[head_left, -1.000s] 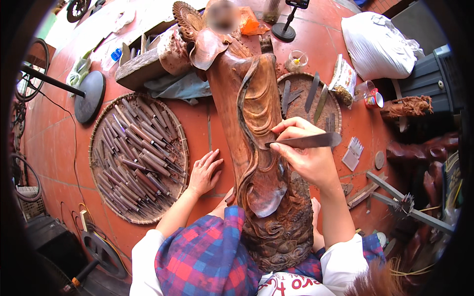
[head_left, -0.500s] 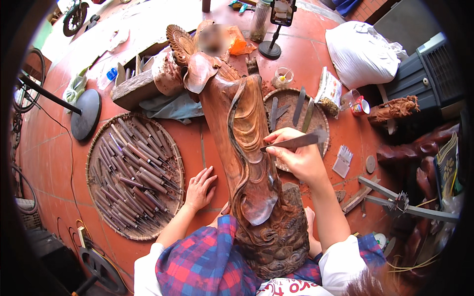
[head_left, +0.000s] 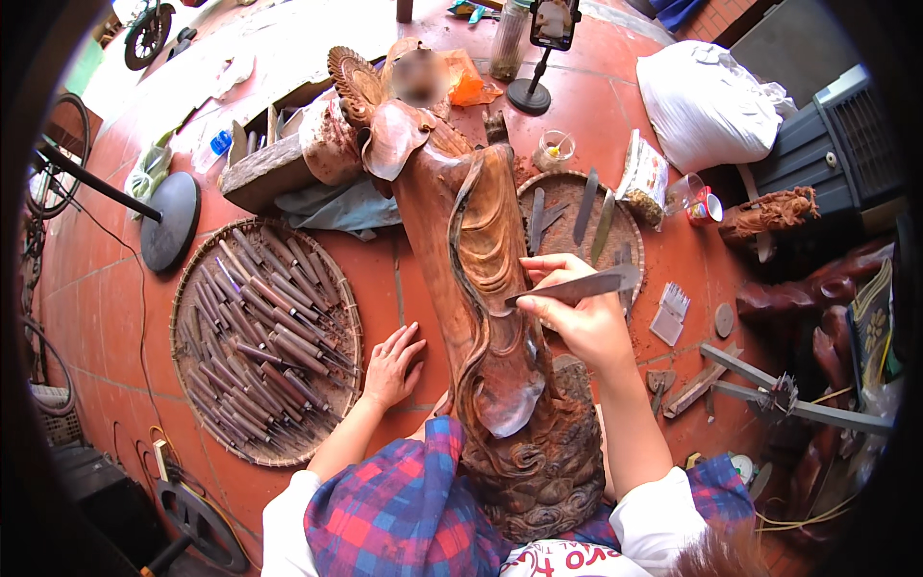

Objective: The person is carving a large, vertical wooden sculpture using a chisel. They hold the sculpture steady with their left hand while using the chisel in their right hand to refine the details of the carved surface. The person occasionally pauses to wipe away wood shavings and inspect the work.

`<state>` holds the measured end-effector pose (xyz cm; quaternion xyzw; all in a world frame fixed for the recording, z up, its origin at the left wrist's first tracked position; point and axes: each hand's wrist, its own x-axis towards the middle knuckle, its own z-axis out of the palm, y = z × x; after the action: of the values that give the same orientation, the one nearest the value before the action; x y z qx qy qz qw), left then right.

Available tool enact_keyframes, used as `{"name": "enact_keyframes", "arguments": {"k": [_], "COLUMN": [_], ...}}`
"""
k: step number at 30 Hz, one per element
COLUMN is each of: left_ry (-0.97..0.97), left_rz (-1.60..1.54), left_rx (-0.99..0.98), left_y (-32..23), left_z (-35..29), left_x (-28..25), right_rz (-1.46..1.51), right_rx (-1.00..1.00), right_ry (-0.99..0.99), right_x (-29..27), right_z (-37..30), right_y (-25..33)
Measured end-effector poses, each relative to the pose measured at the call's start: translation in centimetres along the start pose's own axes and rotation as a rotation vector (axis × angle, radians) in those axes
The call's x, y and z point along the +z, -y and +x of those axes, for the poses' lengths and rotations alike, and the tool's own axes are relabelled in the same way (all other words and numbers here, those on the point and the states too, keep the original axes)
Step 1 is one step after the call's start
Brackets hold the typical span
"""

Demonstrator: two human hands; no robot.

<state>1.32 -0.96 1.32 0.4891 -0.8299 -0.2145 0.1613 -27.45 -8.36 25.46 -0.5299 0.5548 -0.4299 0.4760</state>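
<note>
A long carved wooden statue leans lengthwise against my lap, its ornate base nearest me and its figured top pointing away. My right hand is closed round a flat dark metal blade, thumb and fingers pinching it. The blade's narrow tip meets the carved folds near the statue's middle, while its wide end sticks out to the right. Fingers spread, my left hand rests empty on the tiled floor, between the statue and a big round woven tray full of wooden-handled chisels.
A smaller woven tray with several flat blades lies right of the statue. Around it stand a jar, a red cup and a phone stand. A wooden box sits far left, a white sack far right.
My right hand has shifted slightly down toward me along the carved folds, tilting the blade flatter. Another blade in the small tray now shows behind it. My left hand stays put.
</note>
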Motion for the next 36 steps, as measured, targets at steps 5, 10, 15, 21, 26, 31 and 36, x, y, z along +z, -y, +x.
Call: {"name": "enact_keyframes", "arguments": {"k": [5, 10, 15, 21, 26, 31, 36], "left_ry": [-0.014, -0.010, 0.004, -0.008, -0.007, -0.001, -0.020], "left_rz": [0.001, 0.013, 0.013, 0.010, 0.015, -0.004, -0.006], "left_rx": [0.005, 0.006, -0.004, 0.005, 0.001, 0.016, 0.006], "left_y": [0.2, 0.1, 0.0, 0.1, 0.0, 0.2, 0.4], "left_z": [-0.1, 0.0, 0.0, 0.0, 0.0, 0.1, -0.2], "left_x": [0.3, 0.2, 0.0, 0.3, 0.0, -0.1, 0.0], "right_rz": [-0.144, 0.084, -0.181, 0.123, -0.146, 0.018, -0.251], "right_rx": [-0.176, 0.009, -0.117, 0.072, -0.200, -0.108, -0.233], "right_ry": [0.017, -0.081, -0.014, -0.088, -0.036, -0.210, -0.244], "right_x": [0.5, 0.6, 1.5, 0.8, 1.8, 0.8, 0.8], "right_z": [-0.9, -0.4, -1.4, -0.6, -0.8, -1.0, -2.9], "right_y": [0.5, -0.3, 1.0, 0.0, 0.1, 0.2, 1.3]}}
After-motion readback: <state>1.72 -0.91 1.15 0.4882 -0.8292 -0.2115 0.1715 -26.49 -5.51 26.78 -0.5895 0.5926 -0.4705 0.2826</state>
